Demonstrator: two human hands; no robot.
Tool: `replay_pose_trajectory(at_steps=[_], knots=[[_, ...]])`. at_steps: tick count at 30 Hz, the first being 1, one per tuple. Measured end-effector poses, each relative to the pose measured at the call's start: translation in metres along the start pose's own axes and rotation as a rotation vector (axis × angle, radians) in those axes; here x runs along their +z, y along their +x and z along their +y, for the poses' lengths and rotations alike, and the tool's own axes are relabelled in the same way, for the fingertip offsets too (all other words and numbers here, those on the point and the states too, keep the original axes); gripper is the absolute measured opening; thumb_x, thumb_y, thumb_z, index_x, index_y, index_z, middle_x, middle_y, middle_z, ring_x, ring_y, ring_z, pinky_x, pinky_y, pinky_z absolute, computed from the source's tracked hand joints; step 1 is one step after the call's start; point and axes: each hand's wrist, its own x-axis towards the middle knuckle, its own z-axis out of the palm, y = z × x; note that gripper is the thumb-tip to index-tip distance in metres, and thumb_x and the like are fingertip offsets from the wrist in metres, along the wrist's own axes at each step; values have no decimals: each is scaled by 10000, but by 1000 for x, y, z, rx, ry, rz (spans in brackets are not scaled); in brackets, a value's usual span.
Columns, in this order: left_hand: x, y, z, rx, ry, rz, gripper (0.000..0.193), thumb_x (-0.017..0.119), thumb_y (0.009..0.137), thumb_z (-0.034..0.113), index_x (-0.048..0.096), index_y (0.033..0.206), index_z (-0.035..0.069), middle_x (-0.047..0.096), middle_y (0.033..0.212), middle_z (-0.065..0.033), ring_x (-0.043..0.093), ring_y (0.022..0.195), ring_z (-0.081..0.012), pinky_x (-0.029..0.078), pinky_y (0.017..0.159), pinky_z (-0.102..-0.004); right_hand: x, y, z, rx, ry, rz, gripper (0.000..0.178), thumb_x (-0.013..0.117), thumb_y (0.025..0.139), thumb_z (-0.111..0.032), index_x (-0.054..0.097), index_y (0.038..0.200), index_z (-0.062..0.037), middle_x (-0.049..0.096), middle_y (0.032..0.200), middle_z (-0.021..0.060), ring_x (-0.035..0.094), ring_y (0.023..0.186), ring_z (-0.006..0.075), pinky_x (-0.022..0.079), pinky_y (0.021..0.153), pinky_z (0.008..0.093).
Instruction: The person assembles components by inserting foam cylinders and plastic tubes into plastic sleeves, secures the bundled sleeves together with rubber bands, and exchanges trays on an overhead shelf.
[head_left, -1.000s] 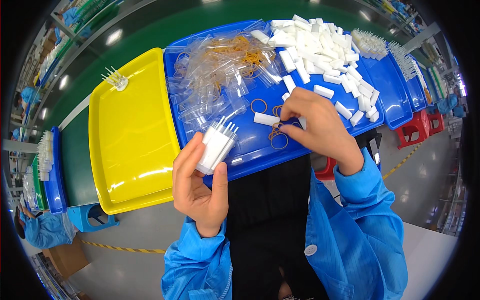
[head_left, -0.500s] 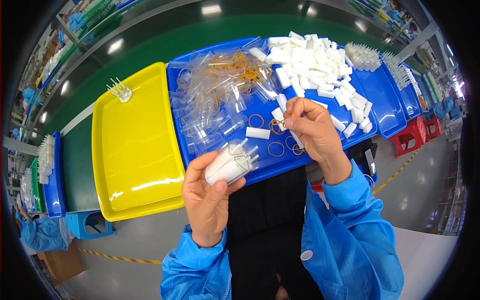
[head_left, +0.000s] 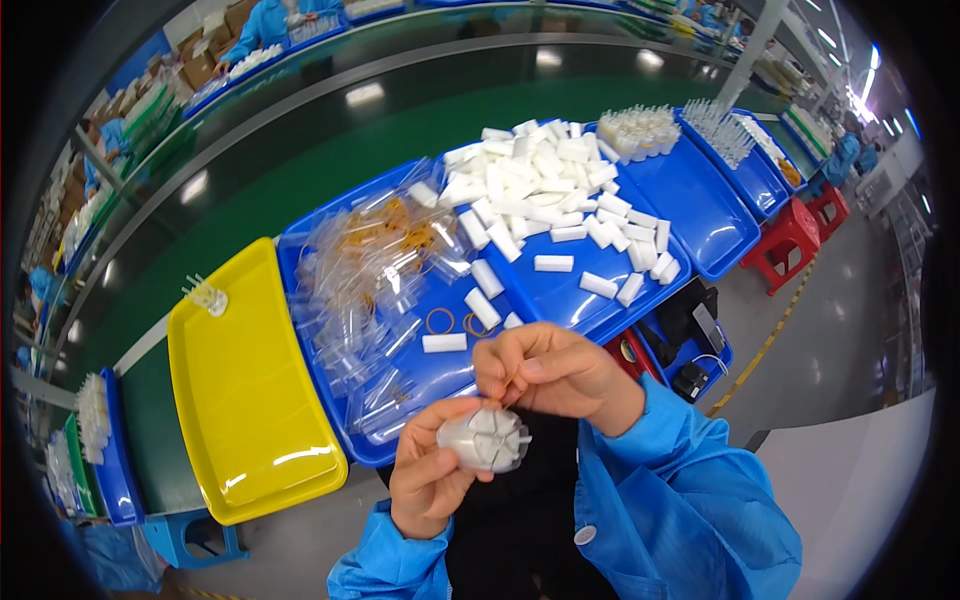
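My left hand (head_left: 428, 478) is wrapped round a short bundle of white blocks (head_left: 482, 440) in clear plastic, its segmented end turned to the right. Just above that end, my right hand (head_left: 560, 375) pinches a thin tan rubber band (head_left: 512, 386), which reaches to the bundle's upper edge. Whether the band loops round the bundle I cannot tell. Beyond my hands, a blue tray (head_left: 440, 375) holds clear plastic sleeves (head_left: 340, 285), a heap of rubber bands (head_left: 395, 235) and a few loose white blocks. A large pile of white blocks (head_left: 535, 185) lies to the right of the sleeves.
At left lies a yellow tray (head_left: 245, 400) with one bundle with upright pins (head_left: 207, 298). More blue trays (head_left: 700, 225) with rows of pinned pieces (head_left: 640, 130) extend right. Red stools (head_left: 785, 245) and a blue stool (head_left: 195, 540) stand on the floor. A green conveyor belt (head_left: 420, 125) runs behind.
My right hand has come from over the tray to the bundle, bringing a rubber band. The bundle has turned its end toward the right hand. The whole view has shifted.
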Motion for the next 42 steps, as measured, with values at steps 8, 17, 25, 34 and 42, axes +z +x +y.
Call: replay_pose_trajectory(at_steps=[8,17,25,34,42], knots=[[5,5,-3,-11,-32,-40,497,655,872,110,445,1285,-71,486,1305,-326,505,1227,-436,588,870,-397,-8,-7,6,-156,67,-51,203,566,957,-233,569,1026,-42,484,717,5,489,679,127,413,694,280],[12,12,-4,149,318,127,476,603,931,80,432,1362,-30,547,1296,-199,583,1177,-308,557,920,-379,39,-8,-26,-256,-1456,137,815,827,645,-87,473,1378,-69,545,1338,156,666,646,146,513,547,212],[-8,-2,11,319,129,5,572,662,906,223,412,1355,-30,495,1319,-233,560,1184,-378,484,1013,-489,14,-11,-42,-164,-1858,-27,258,698,830,-204,674,1049,-69,685,935,65,563,619,143,417,718,295],[0,10,-8,302,89,-15,544,730,855,199,478,1298,8,537,1274,-218,568,1166,-371,479,1011,-478,4,-25,4,-162,190,-122,463,477,954,-106,440,1402,8,380,1490,220,567,674,122,407,575,259],[7,18,1,801,1237,59,413,758,791,34,609,1162,-71,587,1211,-236,595,1115,-298,487,940,-377,49,-9,-9,-380,-1685,226,539,802,717,-113,623,1223,-61,634,1132,124,663,913,158,529,622,231]])
